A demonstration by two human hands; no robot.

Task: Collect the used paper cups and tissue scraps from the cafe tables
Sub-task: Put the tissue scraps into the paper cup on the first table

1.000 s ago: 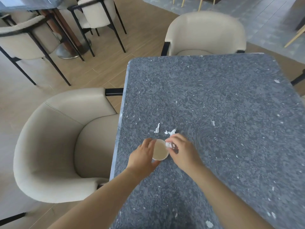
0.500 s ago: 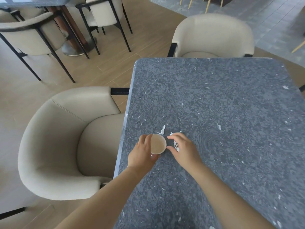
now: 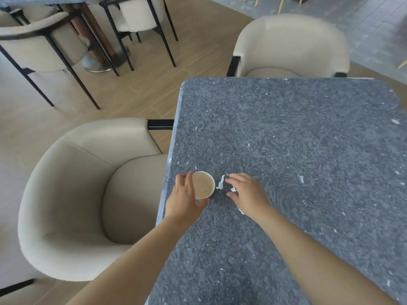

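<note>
1 paper cup (beige inside), white tissue scrap beside.

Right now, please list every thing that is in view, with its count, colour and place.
paper cup: one, white with beige inside, near the table's left edge
tissue scraps: at least two, white, right of the paper cup
table: one, dark grey speckled, centre and right
armchairs: at least four, cream, one left of the table, one at its far end, others back left
second table: one, dark, back left
floor: tan wood-look, grey tiles back right
left hand: one, grips the paper cup
right hand: one, over the tissue scraps
</note>
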